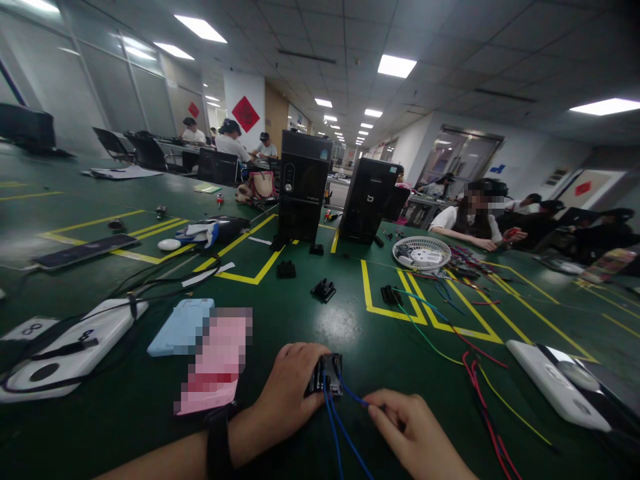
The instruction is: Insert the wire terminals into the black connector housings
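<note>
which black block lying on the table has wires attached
The rightmost black block, inside yellow tape; green wires run from it, none from the others.

You have moderate indoor light from rectangular ceiling panels, several overexposed to plain white. Note the diffuse glare on the green tabletop beyond the hands. Expect wide-angle bending and darkened corners toward the edges, soft detail in the background, and pixelated patches over some areas.

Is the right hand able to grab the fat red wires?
Probably yes. The red wires lie beside the right hand, with nothing seen between them, though it would likely have to let go of the blue wire it pinches.
</note>
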Tool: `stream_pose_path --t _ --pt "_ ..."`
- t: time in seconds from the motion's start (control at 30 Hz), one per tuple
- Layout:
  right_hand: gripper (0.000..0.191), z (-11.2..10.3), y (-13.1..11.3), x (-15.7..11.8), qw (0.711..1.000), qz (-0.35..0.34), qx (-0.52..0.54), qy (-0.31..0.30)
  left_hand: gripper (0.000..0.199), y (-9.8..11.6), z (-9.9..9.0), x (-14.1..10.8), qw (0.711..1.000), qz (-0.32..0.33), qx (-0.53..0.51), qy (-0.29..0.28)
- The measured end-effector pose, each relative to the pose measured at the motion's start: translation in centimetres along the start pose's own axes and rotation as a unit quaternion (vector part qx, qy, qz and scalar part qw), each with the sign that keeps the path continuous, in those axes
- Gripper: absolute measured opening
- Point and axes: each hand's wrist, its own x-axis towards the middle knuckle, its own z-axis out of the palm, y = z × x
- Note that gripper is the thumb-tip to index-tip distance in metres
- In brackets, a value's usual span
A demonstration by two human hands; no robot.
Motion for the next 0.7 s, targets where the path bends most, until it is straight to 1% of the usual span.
stream_pose_path --t 0.13,0.2,0.27,0.33,0.4,0.47,0.53,0.63,0.7 --pt "0.044 -0.4 -0.6 -0.4 0.996 0.017 0.085 0.028 0.04 0.1 -0.1 0.1 1.0 0.001 0.004 -0.003" --pt "0.045 -0.2 -0.9 -0.6 0.994 0.006 0.103 0.041 0.04 0.3 -0.1 0.1 1.0 0.003 0.005 -0.009" --pt "0.043 0.2 -1.0 -0.7 0.994 -0.016 0.104 0.041 0.041 0.4 -0.2 0.1 1.0 0.001 0.004 -0.011" --pt "0.039 0.6 -1.1 -0.7 0.994 -0.052 0.091 0.019 0.042 0.5 -0.3 0.0 1.0 0.0 0.002 -0.011" --pt "0.035 0.8 -1.0 -0.5 0.993 -0.092 0.063 -0.026 0.044 0.5 -0.3 0.0 1.0 0.001 0.0 -0.011" --pt "0.031 0.9 -1.0 -0.4 0.991 -0.112 0.023 -0.071 0.044 0.5 -0.3 0.0 1.0 0.006 -0.002 -0.01" --pt "0.027 0.7 -0.8 -0.3 0.992 -0.095 -0.027 -0.079 0.043 0.4 -0.2 0.0 1.0 0.008 -0.001 -0.007" --pt "0.024 0.3 -0.5 -0.3 0.994 -0.044 -0.085 -0.043 0.042 0.2 0.0 0.0 1.0 0.006 0.004 0.0" --pt "0.025 0.0 -0.3 -0.3 0.996 -0.023 -0.085 -0.027 0.043 0.1 0.1 0.1 1.0 0.006 0.006 0.004"
